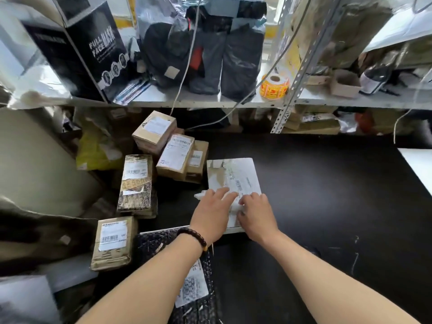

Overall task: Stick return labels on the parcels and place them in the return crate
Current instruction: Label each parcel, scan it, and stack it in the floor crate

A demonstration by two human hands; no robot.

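Head view: found white parcel (240, 174) flat on bench (327, 195), 3 o'clock of brown parcels (175, 155). Pressed it with flat, straight-fingered left grip (210, 213); seemingly pinched label (236, 208) in right grip (256, 215). Best smoothed centre outward, no creases.

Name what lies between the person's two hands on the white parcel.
In the head view, a crumpled piece of white paper lies between the left hand and right hand, on the white parcel.
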